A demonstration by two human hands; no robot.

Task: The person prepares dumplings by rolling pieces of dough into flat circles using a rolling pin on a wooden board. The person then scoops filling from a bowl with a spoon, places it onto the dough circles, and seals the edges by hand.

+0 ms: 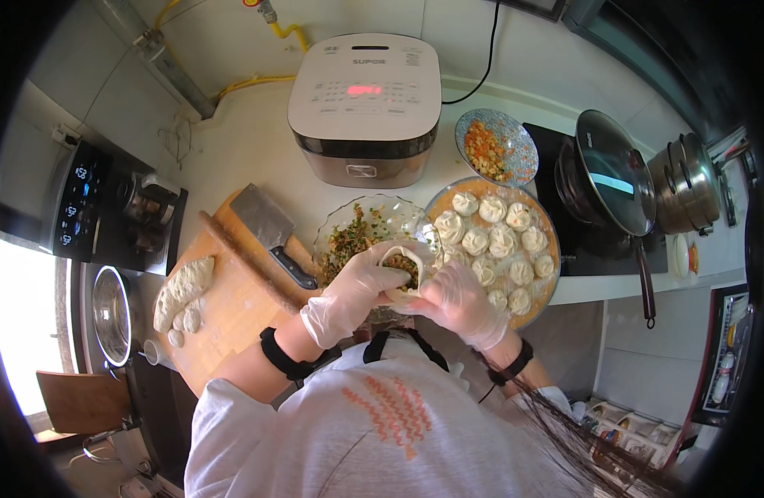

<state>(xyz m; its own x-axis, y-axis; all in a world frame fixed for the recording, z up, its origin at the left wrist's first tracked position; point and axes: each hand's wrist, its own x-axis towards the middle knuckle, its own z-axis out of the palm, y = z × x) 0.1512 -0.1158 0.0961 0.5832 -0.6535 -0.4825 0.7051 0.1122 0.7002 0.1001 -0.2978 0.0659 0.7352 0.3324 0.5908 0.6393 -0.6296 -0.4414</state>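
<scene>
Both of my hands wear clear plastic gloves. In my left hand [356,287] rests a round dough wrapper [420,270] cupped around a chopped filling [402,266], the left thumb pressing on the filling. The fingers of my right hand [460,297] pinch the wrapper's right edge. Just beyond the hands is a clear scalloped glass bowl [394,208] holding chopped green and brown filling [351,239]. To the right, a round board [447,194] carries several pleated buns [502,240], partly hidden by my right hand.
A wooden board [232,317] at left bears a cleaver [264,218], a rolling pin [248,261] and dough [184,289]. Behind stand a Supor cooker [364,112] and a patterned bowl of diced food [519,146]. A lidded pan [615,174] sits on the cooktop [547,187], its handle [646,283] jutting forward.
</scene>
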